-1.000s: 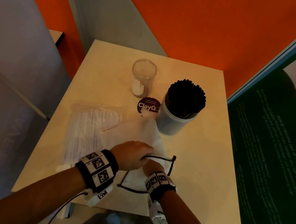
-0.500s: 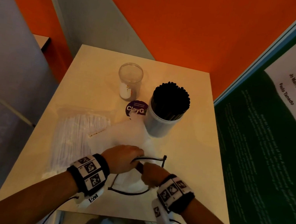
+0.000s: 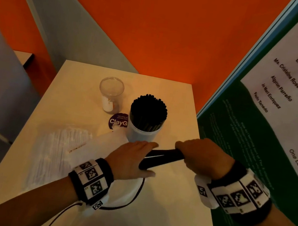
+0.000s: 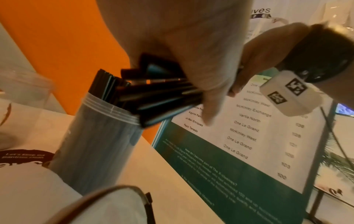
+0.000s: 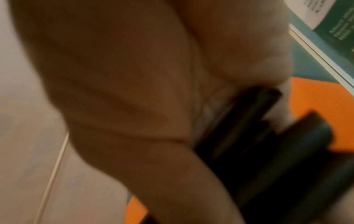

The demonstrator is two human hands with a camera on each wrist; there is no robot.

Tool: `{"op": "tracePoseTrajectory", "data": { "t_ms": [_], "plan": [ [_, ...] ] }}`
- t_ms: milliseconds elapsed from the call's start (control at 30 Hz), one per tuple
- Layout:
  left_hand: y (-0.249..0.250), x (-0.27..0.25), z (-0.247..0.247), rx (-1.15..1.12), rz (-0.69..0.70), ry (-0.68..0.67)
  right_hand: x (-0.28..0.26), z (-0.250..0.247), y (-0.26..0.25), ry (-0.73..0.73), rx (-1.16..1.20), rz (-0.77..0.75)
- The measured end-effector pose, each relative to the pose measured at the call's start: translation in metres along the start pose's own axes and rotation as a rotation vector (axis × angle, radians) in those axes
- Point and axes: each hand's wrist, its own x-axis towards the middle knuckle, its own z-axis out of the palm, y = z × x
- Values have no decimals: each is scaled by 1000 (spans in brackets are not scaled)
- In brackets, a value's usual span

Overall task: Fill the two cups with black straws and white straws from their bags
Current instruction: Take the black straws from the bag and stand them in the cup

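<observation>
A bundle of black straws (image 3: 162,157) lies level in the air just in front of the cup of black straws (image 3: 145,124). My right hand (image 3: 200,156) grips the bundle's right end. My left hand (image 3: 135,157) holds its left end, fingers over it and thumb under. In the left wrist view the bundle (image 4: 162,94) points at the straw-filled cup (image 4: 99,136). The right wrist view shows blurred straw ends (image 5: 258,136) sticking out of my fist. The clear empty cup (image 3: 111,91) stands at the back left. A bag of white straws (image 3: 56,152) lies on the left.
A white bag with black handles (image 3: 112,140) lies flat beneath my left hand. A purple round sticker (image 3: 118,121) sits between the cups. A green and white poster board (image 3: 258,130) stands along the table's right edge. Orange wall behind.
Both hands were at the white bag's handles low on the table. Now the right hand has risen to the right with a bundle of black straws, and the left hand steadies it.
</observation>
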Motion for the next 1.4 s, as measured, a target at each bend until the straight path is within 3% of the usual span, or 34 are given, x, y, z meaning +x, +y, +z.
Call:
{"op": "tracePoseTrajectory", "data": {
  "t_ms": [100, 167, 300, 433, 533, 633, 700, 800, 867, 1033, 1133, 1267, 1400],
  "plan": [
    [-3, 8, -9, 18, -48, 101, 9, -12, 3, -4, 180, -40],
    [-13, 7, -16, 35, -66, 129, 15, -15, 11, 42, 492, -48],
    [-30, 1, -23, -36, -103, 184, 30, 0, 12, 485, 1077, -97],
    [-37, 3, -21, -146, -66, 151, 53, 21, -10, 625, 1372, -95],
    [-43, 1, -20, -312, -141, 104, 63, 34, -5, 793, 1747, -116],
    [-42, 6, -18, -594, -206, 80, 75, 51, -13, 646, 2101, -273],
    [-38, 14, -16, -644, -216, 27, 84, 56, -33, 561, 2068, -344],
    [-37, 26, -13, -576, -205, -26, 95, 41, -46, 615, 2060, -280],
    [-41, 32, -14, -515, -215, 16, 101, 27, -38, 643, 2078, -246],
    [-71, 36, -13, -71, -183, 95, 111, -10, -2, 761, 1978, -206],
    [-84, 33, -9, 26, -130, 97, 116, -28, 14, 827, 1939, -210],
    [-90, 29, -6, 18, -80, 137, 124, -35, 18, 834, 1755, -209],
    [-89, 29, -8, -1, -71, 143, 141, -8, -5, 705, 1437, -153]
  ]
}}
